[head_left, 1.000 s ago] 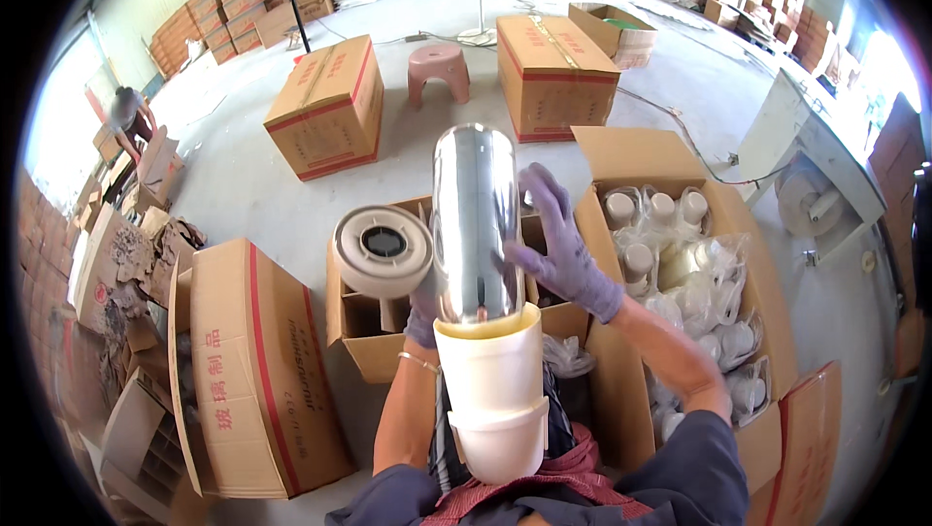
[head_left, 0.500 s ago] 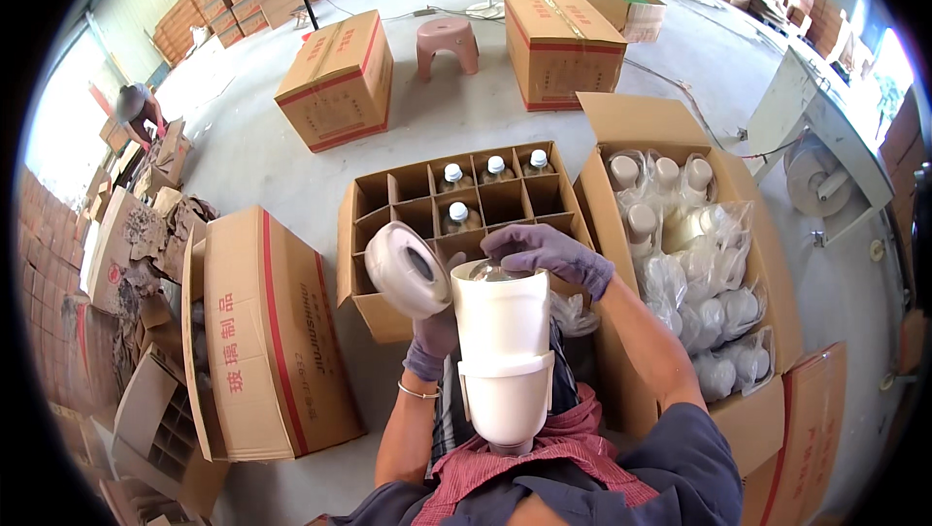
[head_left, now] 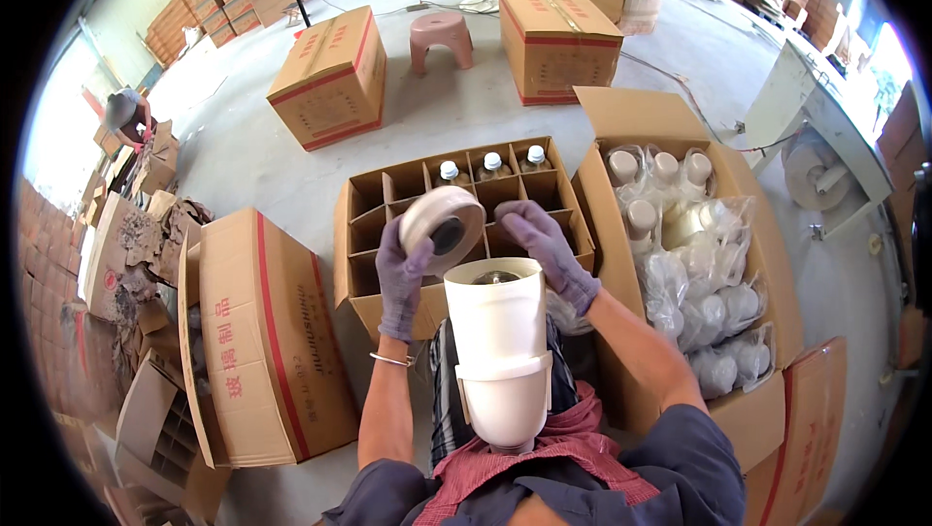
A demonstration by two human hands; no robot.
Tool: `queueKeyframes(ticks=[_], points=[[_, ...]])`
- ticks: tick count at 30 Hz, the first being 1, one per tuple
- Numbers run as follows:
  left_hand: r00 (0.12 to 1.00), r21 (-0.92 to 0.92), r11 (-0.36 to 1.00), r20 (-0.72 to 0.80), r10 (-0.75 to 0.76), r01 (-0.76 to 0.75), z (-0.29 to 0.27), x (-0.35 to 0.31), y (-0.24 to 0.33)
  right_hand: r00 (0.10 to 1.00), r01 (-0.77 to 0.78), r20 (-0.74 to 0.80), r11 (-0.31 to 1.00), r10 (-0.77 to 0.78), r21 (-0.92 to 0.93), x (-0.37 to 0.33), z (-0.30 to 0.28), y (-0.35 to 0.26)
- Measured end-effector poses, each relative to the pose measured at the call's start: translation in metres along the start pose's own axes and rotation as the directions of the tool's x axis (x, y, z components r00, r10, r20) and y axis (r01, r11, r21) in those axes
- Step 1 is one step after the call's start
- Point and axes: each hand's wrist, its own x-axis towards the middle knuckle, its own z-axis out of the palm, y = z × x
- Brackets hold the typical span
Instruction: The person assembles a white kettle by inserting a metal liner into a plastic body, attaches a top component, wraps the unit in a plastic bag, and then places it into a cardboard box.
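Left hand (head_left: 403, 279), gloved, has its fingers closed around the round cream lid (head_left: 443, 230), holding it tilted on edge with its dark hollow side facing right. The white canister (head_left: 497, 356) stands upright between the knees, long axis running toward the camera, open mouth just right of and below the lid. Right hand (head_left: 549, 254) sits at the far right rim of that mouth, fingers curled loosely, gripping nothing I can make out. Beyond the canister lies the divided carton (head_left: 383, 191), three capped bottles (head_left: 491, 165) in its far row. The left hand is nearer the lid.
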Motion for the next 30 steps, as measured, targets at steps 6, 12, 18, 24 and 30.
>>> queueKeyframes(ticks=[6, 12, 18, 24, 30], points=[[0.840, 0.226, 0.907, 0.502, 0.205, -0.357, 0.025, 0.009, 0.030, 0.987, 0.033, 0.147, 0.973, -0.067, 0.229, -0.037, -0.006, 0.007], [0.857, 0.213, 0.950, 0.507, 0.094, -0.230, 0.020, -0.006, 0.038, 0.991, 0.064, 0.098, 0.965, -0.092, 0.254, -0.043, 0.003, 0.018], [0.757, 0.477, 0.649, 0.605, 0.247, -0.593, 0.058, -0.017, 0.059, 0.868, -0.318, 0.444, 0.437, -0.223, 0.841, -0.013, -0.001, 0.083], [0.903, 0.115, 0.980, 0.383, -0.193, 0.161, 0.013, -0.014, -0.027, 0.849, 0.516, 0.289, 0.575, -0.443, -0.635, -0.068, 0.000, -0.046], [0.831, 0.060, 0.955, 0.479, -0.282, 0.289, -0.003, -0.121, -0.077, 0.769, 0.639, 0.438, 0.524, -0.466, -0.563, -0.119, 0.000, -0.095]])
